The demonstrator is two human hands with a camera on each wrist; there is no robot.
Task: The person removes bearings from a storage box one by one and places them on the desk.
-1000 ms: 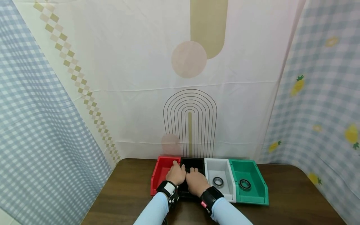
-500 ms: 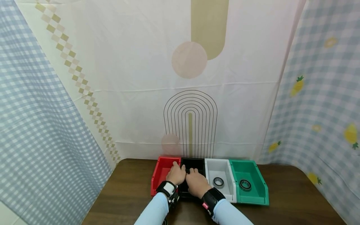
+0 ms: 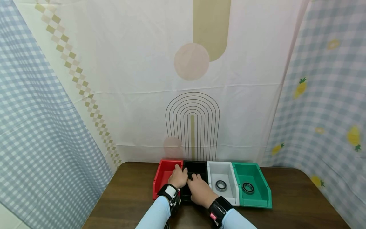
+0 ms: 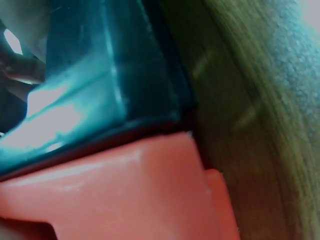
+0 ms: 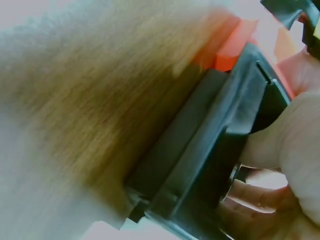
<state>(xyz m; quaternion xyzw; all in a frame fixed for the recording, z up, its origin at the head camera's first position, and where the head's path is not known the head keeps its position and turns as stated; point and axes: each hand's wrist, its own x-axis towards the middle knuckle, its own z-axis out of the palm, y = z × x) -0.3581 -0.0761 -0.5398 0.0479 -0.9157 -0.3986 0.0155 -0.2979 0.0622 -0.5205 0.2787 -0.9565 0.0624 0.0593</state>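
My left hand [image 3: 178, 178] rests over the wall where the red bin [image 3: 160, 181] and the black bin [image 3: 195, 167] meet. Its fingers point away from me, and the curl of most of them is hidden by the back of the hand. My right hand [image 3: 201, 190] reaches down into the black bin, fingers bent and fingertips close to the left thumb. In the right wrist view its thumb and fingers pinch a dark ring with a shiny edge, apparently a bearing [image 5: 234, 176], mostly covered by the hand.
A bearing [image 3: 221, 185] lies in the white bin [image 3: 218, 168], another bearing [image 3: 247, 188] in the green bin [image 3: 248, 171]. The bins stand side by side at the far edge of the wooden table [image 3: 123, 190]. Part of a dark ring [image 3: 167, 225] shows by the left sleeve.
My right hand has drawn slightly back and toward me, its wrist lower in the picture. The left hand holds its place.
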